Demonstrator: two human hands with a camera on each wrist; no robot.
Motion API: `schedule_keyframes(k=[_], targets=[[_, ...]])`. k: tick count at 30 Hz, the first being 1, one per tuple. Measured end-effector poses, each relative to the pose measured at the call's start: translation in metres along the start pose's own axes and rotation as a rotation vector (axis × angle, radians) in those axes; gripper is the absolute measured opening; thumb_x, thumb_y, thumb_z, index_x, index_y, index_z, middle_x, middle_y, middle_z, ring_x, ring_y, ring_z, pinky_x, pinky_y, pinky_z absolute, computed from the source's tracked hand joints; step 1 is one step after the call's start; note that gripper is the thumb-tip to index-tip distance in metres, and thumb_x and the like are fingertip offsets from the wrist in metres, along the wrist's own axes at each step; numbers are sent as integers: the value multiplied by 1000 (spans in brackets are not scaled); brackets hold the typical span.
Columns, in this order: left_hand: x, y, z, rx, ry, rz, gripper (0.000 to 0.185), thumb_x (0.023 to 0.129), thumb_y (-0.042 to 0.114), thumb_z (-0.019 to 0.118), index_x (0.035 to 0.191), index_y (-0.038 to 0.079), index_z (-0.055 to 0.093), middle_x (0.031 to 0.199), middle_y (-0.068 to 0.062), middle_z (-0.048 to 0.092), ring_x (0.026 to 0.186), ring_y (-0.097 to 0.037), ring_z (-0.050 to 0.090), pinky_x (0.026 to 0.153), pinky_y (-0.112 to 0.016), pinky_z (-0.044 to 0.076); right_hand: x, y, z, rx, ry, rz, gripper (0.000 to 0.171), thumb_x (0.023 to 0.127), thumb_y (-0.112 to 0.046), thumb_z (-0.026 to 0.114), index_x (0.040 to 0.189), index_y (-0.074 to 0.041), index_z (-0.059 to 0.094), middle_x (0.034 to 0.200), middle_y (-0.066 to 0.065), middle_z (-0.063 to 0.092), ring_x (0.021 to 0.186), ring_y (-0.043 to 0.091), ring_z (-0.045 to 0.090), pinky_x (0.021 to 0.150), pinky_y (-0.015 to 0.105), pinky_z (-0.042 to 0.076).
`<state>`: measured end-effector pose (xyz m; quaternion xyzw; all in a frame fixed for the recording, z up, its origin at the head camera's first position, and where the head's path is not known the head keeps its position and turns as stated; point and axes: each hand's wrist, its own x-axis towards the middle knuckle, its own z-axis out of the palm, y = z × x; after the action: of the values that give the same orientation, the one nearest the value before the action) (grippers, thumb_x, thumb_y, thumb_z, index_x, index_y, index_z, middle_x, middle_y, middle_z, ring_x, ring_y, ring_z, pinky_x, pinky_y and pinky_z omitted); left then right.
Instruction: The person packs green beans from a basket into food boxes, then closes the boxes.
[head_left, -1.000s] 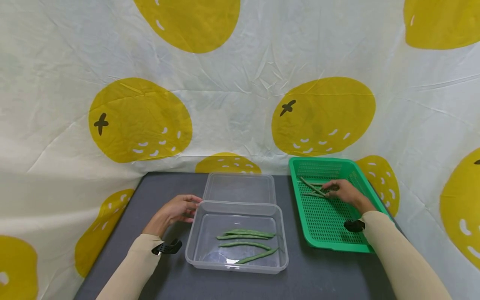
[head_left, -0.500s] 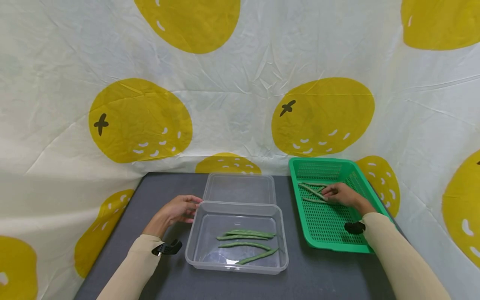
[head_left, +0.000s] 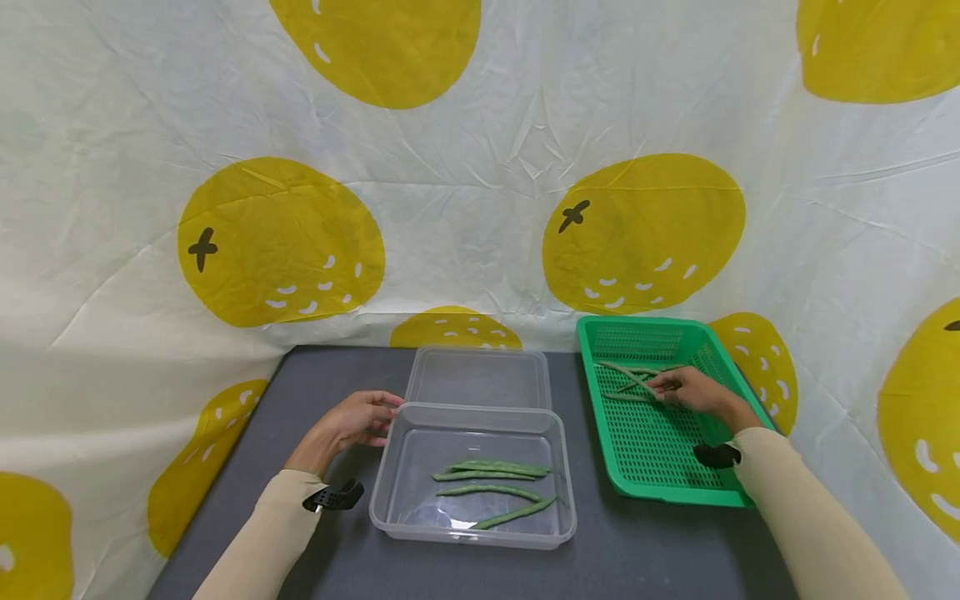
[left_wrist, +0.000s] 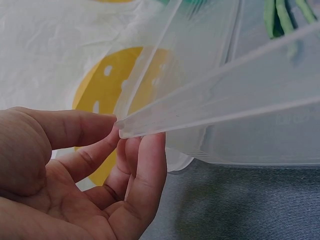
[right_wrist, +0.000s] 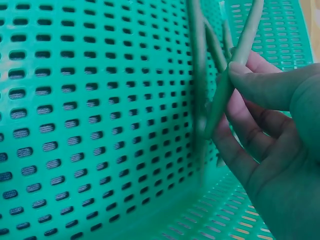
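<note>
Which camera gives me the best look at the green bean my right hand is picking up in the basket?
The right wrist view: the green bean fills the frame, pinched between thumb and fingers of the right hand above the green basket. The head view shows it small and partly hidden by the hand. The left wrist view does not show it.

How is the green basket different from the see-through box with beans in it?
The green plastic basket is solid-coloured and full of slots; the clear plastic box is see-through with smooth walls. The basket sits on the right of the grey table, the box in the middle. The right hand pinches a green bean in the basket; the left hand touches the box's corner. Both are rectangular and hold green beans.
</note>
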<state>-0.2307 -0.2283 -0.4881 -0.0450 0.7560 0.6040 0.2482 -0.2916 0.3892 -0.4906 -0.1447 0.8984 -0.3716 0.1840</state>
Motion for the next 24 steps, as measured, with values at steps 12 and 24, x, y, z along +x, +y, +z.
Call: schedule_keyframes(k=[12,24], targets=[[0,1,-1,-4,-4,-9,37,100,6,55,135,-5,55,112,-19,67,89,-25,67,72,-39,58,-9,-9,-7,71,-15,-18,37,103,-4,56,135,14,52,118,28,65,99,33,65,79,44,55],[1,0,-1,-10,-7,-7,37,100,6,55,135,-5,55,110,-18,67,86,-23,65,71,-39,58,-16,-20,-9,88,-19,-20,42,100,-12,64,135,8,55,118,23,65,103,30,66,86,43,56]])
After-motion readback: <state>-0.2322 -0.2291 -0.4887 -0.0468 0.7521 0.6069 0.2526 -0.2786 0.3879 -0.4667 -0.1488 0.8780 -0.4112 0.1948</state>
